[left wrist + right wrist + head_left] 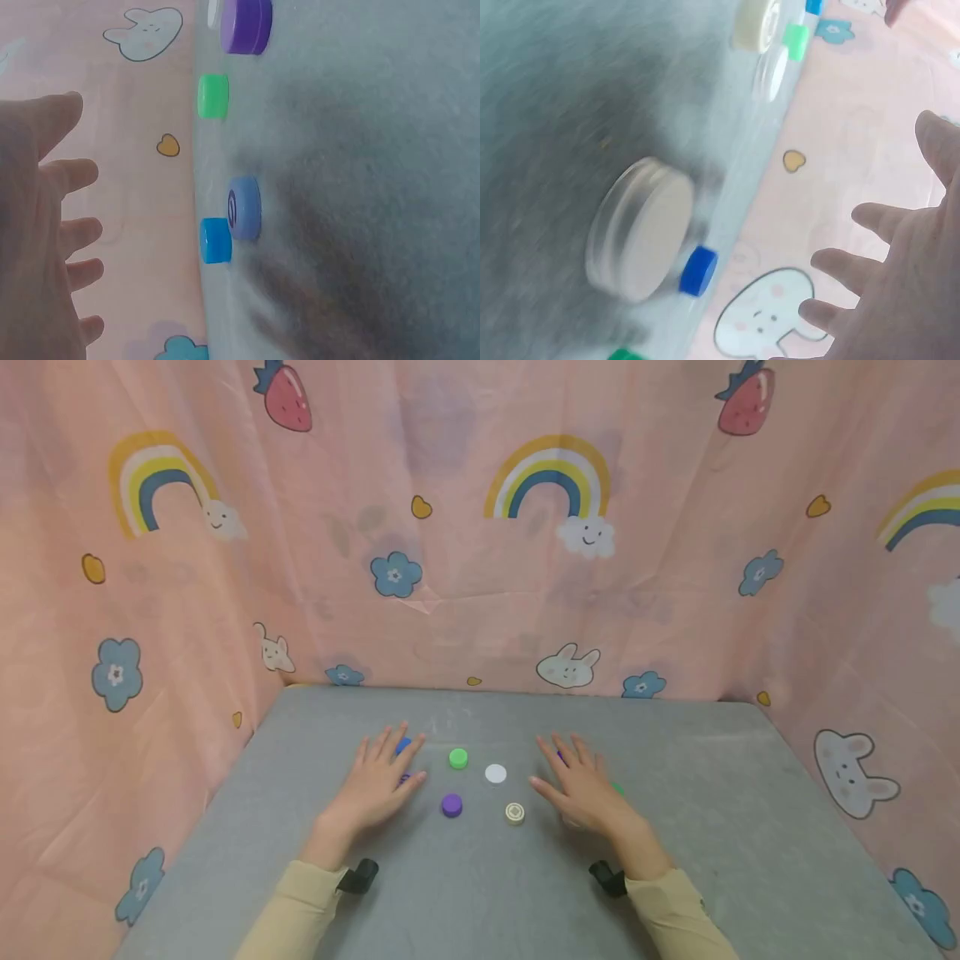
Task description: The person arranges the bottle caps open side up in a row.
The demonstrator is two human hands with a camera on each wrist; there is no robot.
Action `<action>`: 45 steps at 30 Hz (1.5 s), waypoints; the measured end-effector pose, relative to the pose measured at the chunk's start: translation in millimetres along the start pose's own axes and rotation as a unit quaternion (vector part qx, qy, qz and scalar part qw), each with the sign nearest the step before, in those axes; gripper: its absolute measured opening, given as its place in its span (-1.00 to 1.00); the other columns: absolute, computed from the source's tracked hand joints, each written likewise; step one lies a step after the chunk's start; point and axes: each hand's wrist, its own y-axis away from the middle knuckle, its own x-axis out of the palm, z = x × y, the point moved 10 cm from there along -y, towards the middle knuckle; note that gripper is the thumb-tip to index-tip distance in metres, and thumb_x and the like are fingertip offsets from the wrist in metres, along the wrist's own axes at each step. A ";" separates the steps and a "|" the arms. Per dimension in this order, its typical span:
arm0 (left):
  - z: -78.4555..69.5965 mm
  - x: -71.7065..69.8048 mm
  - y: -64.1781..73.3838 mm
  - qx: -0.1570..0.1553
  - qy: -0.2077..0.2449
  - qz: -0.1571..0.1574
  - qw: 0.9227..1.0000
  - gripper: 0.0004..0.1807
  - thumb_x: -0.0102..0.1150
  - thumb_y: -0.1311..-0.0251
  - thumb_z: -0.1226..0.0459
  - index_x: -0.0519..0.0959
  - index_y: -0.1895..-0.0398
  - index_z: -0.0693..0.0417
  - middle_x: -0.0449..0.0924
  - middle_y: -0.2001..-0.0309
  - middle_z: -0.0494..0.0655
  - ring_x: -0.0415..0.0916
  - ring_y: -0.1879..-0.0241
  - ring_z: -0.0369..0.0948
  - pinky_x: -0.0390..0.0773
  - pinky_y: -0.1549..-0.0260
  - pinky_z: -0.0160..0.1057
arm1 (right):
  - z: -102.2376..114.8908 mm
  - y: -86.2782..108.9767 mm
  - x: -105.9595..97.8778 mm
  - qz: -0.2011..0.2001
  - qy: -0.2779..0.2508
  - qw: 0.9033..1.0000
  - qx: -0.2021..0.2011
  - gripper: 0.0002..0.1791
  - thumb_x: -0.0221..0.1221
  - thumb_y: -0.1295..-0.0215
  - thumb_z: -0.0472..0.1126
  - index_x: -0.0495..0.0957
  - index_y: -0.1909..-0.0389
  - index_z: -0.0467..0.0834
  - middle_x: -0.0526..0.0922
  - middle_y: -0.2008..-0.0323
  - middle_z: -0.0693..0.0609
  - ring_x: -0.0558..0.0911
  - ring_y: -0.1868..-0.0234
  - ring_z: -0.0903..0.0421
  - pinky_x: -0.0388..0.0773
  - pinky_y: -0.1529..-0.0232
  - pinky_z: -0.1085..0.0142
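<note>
My left hand hovers with spread fingers at the left of several bottle caps. Partly hidden behind it are a blue cap and a periwinkle cap with a printed top. My right hand, fingers also spread, is held above the caps on the right. Beneath it, the right wrist view shows a wide whitish lid and a dark blue cap. Between the hands lie a green cap, a white cap, a purple cap and a cream cap. Neither hand holds anything.
Another green cap peeks out right of the right hand. All the caps lie on a grey table. A pink printed curtain hangs behind the table and along both sides.
</note>
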 end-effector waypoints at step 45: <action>57.4 11.1 12.3 -0.036 0.207 -0.103 0.972 -0.58 0.45 0.07 0.28 0.63 0.07 0.17 0.67 0.08 0.01 0.60 0.05 -0.05 0.53 0.01 -0.06 | 134.2 -83.1 68.2 -0.085 -0.191 0.975 -0.073 -0.56 0.37 -0.05 -0.25 0.57 0.02 -0.25 0.70 0.14 -0.10 0.69 0.13 0.04 0.61 0.10 0.29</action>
